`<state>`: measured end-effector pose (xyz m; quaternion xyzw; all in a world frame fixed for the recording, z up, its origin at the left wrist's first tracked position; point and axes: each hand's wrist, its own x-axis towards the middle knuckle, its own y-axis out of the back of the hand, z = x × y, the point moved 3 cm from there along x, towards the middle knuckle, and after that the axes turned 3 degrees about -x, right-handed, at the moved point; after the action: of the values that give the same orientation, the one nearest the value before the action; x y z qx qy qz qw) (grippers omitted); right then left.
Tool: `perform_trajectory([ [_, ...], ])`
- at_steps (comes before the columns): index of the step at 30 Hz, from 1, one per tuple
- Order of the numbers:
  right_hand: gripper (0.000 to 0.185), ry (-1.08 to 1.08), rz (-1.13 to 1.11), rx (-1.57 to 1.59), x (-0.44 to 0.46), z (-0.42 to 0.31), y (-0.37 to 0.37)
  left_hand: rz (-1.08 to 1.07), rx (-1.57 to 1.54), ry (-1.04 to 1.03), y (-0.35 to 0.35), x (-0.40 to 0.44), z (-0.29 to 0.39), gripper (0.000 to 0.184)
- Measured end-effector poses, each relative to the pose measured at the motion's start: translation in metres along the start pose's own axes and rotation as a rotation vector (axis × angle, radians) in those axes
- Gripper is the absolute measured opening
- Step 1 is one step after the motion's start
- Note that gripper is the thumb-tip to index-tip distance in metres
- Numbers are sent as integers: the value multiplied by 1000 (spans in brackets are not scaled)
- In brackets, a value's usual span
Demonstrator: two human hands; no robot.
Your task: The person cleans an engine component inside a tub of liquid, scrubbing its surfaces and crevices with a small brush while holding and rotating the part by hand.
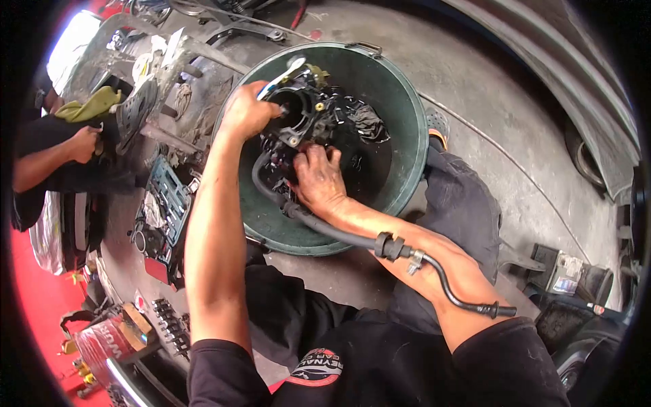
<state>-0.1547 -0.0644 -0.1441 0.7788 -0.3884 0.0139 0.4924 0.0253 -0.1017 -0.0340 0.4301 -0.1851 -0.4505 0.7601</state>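
Over a round green tub (412,136) hangs a dark metal engine part (308,112) with a large round opening. My left hand (251,110) is at the part's upper left, its fingers closed round a brush (293,68) with a white head. Against the lower side of the part, my right hand (319,178) has bent fingers, their tips partly hidden. A black hose (332,232) with a metal fitting runs from the part across my right forearm. Dark liquid and a crumpled dark item (366,121) lie inside the tub.
At the left, another person's hand (85,144) is beside a yellow-green cloth (91,105). An open tool case (169,203) lies left of the tub. A camshaft-like part (169,325) and a red bucket (102,342) are lower left. A cable (502,152) crosses the floor at right.
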Motion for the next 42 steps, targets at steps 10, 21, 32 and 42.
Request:
perform_trajectory([
  [10, 39, 71, 63, 192, 2, -10, 74, 262, -427, 59, 0, -43, 9, 55],
  [21, 64, 258, 214, -88, 64, 9, 141, 439, -768, -18, -5, -17, -3, 55],
  [32, 112, -55, -163, 404, 166, 48, 92, 414, -738, -59, 3, -30, -26, 54],
  [42, 123, -54, -312, 26, 169, 1, 74, 405, -715, -87, 14, -45, -58, 49],
])
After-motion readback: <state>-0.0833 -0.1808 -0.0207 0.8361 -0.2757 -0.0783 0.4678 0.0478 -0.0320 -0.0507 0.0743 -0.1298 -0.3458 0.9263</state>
